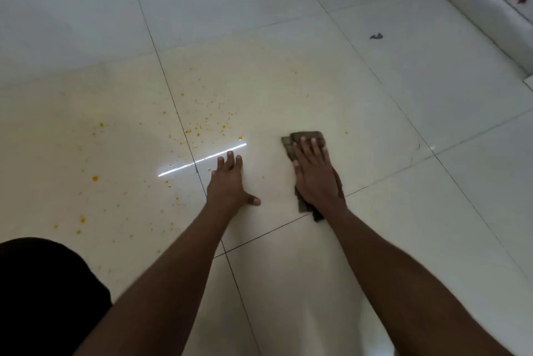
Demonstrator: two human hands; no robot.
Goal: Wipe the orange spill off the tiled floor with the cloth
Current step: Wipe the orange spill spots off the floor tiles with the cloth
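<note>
Both hands were down on the tiled floor (375, 96): the right hand (314, 174) lay flat, fingers straight, pressing the brown cloth (305, 136), while the left hand (229, 182) rested spread on bare tile. Orange spill (199, 128) dotted the tiles left of the cloth, near the left fingertips.

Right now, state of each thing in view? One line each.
cloth: folded, flat on the floor, pressed under the right hand
right hand: open, palm down on the cloth
left hand: open, flat on bare tile, holding nothing
orange spill: still there, scattered drops left of the cloth
tiled floor: glossy, not yet clean
dark scrap: lying loose, untouched
</note>
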